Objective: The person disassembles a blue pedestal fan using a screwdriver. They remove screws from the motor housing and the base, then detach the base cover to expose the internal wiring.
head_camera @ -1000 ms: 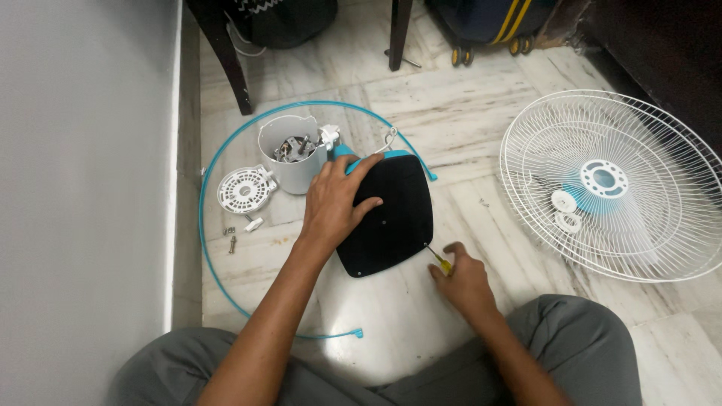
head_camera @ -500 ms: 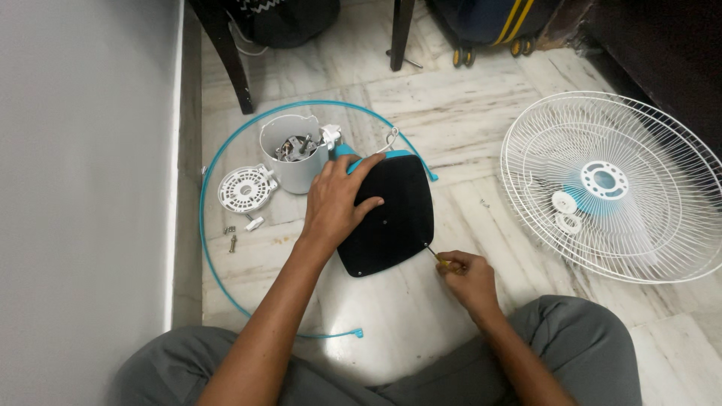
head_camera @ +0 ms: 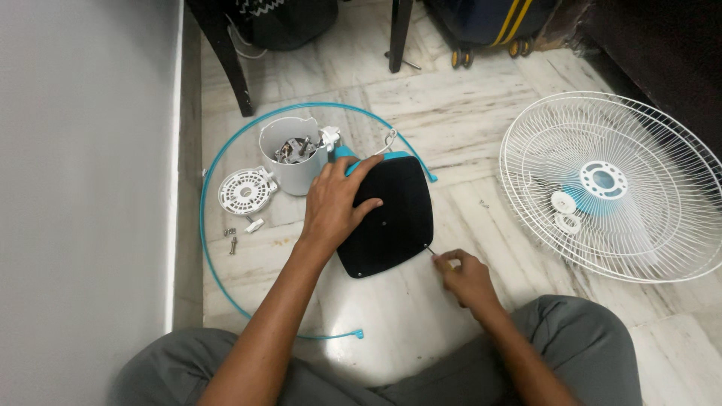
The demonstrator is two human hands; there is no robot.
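Observation:
A black square fan base [head_camera: 395,225] with a blue rim lies bottom-up on the marble floor in front of my crossed legs. My left hand [head_camera: 336,203] lies flat on its upper left part, fingers spread. My right hand [head_camera: 464,277] grips a small screwdriver [head_camera: 439,259] with a yellow handle; the tip touches the base's lower right corner. The white motor housing [head_camera: 293,159], open at the top with metal parts showing, stands just beyond my left hand.
A thin blue ring [head_camera: 207,225] lies around the work spot. A white round vented cover [head_camera: 244,189] and loose screws [head_camera: 231,239] lie left. A white wire fan guard [head_camera: 613,184] with plastic nuts lies right. Chair legs [head_camera: 226,56] and a wheeled bag [head_camera: 481,26] stand behind. A wall runs left.
My right hand has turned on the screwdriver handle and shifted slightly; the tip stays at the base's corner. My left hand and the base have not moved.

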